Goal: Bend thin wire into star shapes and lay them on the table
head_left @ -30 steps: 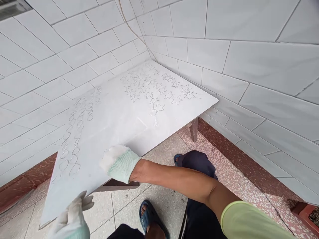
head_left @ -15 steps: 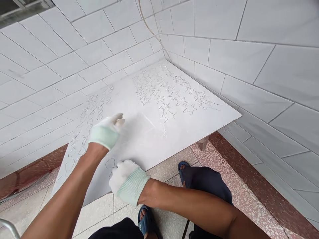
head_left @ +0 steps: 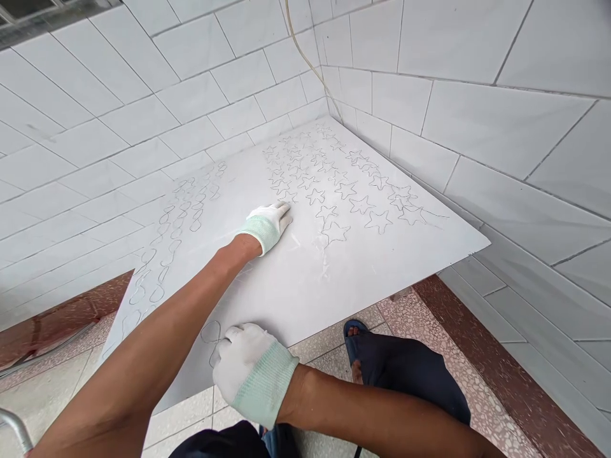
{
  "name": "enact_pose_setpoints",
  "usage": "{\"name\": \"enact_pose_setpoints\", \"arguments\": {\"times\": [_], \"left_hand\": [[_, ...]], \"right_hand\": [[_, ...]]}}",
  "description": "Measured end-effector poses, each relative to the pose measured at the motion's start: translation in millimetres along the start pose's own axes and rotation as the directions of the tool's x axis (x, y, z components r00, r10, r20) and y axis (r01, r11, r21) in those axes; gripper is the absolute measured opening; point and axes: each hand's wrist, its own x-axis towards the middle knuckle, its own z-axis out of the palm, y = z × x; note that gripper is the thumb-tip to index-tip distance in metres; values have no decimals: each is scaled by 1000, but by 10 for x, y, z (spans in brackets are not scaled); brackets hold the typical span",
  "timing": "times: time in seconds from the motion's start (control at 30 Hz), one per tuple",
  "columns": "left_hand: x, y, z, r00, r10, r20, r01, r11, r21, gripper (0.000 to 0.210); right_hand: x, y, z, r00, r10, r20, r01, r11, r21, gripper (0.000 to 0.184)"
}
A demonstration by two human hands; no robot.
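My left hand (head_left: 268, 226), in a white knit glove with a pale green cuff, reaches over the middle of a white board (head_left: 286, 292). Its fingers are stretched out and seem to lie on the board, just short of the wire stars (head_left: 316, 196). Nothing shows in them. Near the front edge, my gloved right hand (head_left: 245, 362) is closed, fingers curled down. A thin looped wire (head_left: 210, 331) comes out from beneath its fingertips; the grip itself is hidden. Several rows of bent wire stars cover the far right of the board.
Rows of looped wire figures (head_left: 157, 292) lie along the board's left side. White tiled walls (head_left: 477, 127) meet behind the board, with a thin cable (head_left: 305, 56) hanging in the corner. Below are a speckled tile floor (head_left: 329, 353) and my sandalled foot (head_left: 352, 334).
My left hand has moved right and away from me, from beside the looped figures toward the stars, and its fingers have straightened. My right hand stays near the front edge. The view has shifted slightly.
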Motion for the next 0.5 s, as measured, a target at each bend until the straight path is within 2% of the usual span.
{"name": "enact_pose_setpoints", "arguments": {"times": [0.13,0.3,0.5], "left_hand": [[-30,-50,27,1000,16,-10,-16,1000,-4,55],[-66,-19,-6,999,38,-14,-38,999,36,51],[-82,-35,7,998,48,-47,-47,999,12,49]], "right_hand": [[5,13,34,1000,6,13,-6,1000,-3,23],[23,22,83,1000,0,22,-1,999,36,15],[-3,7,13,999,25,23,-26,998,54,15]]}}
